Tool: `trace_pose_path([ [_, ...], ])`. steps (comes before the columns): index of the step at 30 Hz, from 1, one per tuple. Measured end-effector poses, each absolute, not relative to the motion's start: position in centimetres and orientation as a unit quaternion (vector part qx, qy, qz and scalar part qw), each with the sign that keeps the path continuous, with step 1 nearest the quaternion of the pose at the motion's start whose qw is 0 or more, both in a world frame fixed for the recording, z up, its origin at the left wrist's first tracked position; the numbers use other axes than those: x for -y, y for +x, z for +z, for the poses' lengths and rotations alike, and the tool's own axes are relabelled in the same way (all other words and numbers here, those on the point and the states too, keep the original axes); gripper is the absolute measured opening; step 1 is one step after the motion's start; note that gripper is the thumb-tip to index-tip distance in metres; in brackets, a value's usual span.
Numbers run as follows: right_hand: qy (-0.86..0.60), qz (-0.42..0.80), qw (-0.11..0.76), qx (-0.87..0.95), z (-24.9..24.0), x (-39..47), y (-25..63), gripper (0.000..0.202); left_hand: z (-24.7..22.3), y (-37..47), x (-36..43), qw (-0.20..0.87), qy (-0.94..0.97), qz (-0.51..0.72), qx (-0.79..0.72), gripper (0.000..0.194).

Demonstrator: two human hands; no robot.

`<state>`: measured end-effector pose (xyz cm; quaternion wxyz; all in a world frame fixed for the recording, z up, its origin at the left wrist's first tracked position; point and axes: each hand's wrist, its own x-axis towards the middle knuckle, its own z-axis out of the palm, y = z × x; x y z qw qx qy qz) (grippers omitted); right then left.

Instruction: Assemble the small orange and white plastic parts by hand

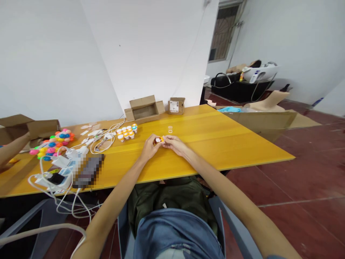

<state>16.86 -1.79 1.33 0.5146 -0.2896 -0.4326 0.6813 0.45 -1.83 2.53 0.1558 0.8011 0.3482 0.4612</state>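
Near the middle of the table, both hands meet around a small bottle-like item (pixel 157 140), dark amber with a white patterned label and an orange end. My left hand (pixel 150 146) is closed around its body. The fingers of my right hand (pixel 174 144) are pinched at the orange end, on the item's right side. Just beyond the hands stands a small clear plastic cup or cap (pixel 170 129). To the left, several small white-and-orange pieces (pixel 125 133) are grouped in rows, one with a blue top. Fine details of the held item are too small to make out.
Two opened cardboard boxes (pixel 145 112) (pixel 176 107) stand against the wall. On the left lie white cables (pixel 104 138), a power strip (pixel 72 167), a dark phone (pixel 90 171) and colourful balls (pixel 55 144). Another person's arm (pixel 13 149) reaches in at far left.
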Motion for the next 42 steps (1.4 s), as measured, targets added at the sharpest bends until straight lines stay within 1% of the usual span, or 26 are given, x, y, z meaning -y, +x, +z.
trace_pose_path([
  [7, -0.307, 0.675, 0.505, 0.441, 1.2, 1.6, 16.8, 0.027, 2.5, 0.3, 1.9, 0.171, 0.815, 0.449, -0.324, 0.023],
  [17, -0.302, 0.673, 0.51, 0.443, 1.5, 1.9, 16.7, 0.029, 2.6, 0.4, 1.9, 0.156, 0.812, 0.455, -0.332, 0.02],
  [22, -0.295, 0.682, 0.526, 0.414, 1.6, 2.3, 16.5, 0.023, 2.4, 0.5, 1.7, 0.153, 0.799, 0.46, -0.355, 0.019],
  [26, -0.284, 0.729, 0.529, 0.327, 1.6, 2.7, 16.0, 0.016, 2.5, 0.6, 1.7, 0.163, 0.794, 0.468, -0.351, 0.018],
  [32, -0.222, 0.782, 0.541, 0.217, 1.4, 3.4, 14.1, 0.014, 2.9, 0.6, 1.8, 0.214, 0.769, 0.483, -0.358, 0.018],
  [36, -0.213, 0.792, 0.55, 0.158, 1.4, 3.6, 12.5, 0.017, 3.0, 0.5, 1.6, 0.241, 0.746, 0.492, -0.379, 0.022],
  [42, -0.202, 0.79, 0.567, 0.118, 2.1, 4.0, 12.0, 0.015, 2.9, 0.4, 1.4, 0.311, 0.729, 0.473, -0.385, 0.027],
])
